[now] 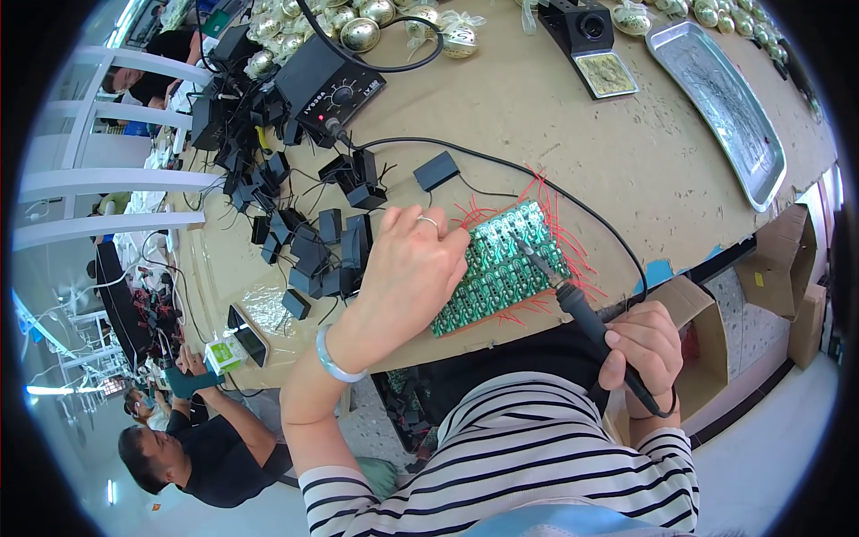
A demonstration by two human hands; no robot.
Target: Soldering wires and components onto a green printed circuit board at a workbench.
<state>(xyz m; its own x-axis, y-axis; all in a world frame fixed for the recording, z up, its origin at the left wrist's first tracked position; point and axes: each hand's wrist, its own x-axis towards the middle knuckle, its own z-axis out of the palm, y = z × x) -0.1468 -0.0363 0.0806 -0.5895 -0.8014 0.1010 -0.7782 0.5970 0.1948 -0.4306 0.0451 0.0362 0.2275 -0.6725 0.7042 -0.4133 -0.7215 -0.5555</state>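
Note:
A green circuit board panel (501, 268) with several rows of solder pads lies near the table's front edge, thin red wires sticking out around it. My right hand (646, 351) grips a black soldering iron (582, 313), whose metal tip points down at the upper part of the panel. At the panel's left side is my left hand (413, 264), its fingers curled together over the board's edge; the fingertips are hidden, so what they pinch cannot be made out. A small black box (436, 171) with thin black leads lies just beyond the panel.
A soldering station (335, 94) with a dial stands at the back left, its cable arching around the panel. Black boxes (309, 251) with leads are heaped on the left. An iron stand (582, 36), a metal tray (725, 107) and gold balls (361, 34) lie farther back. Co-workers sit left.

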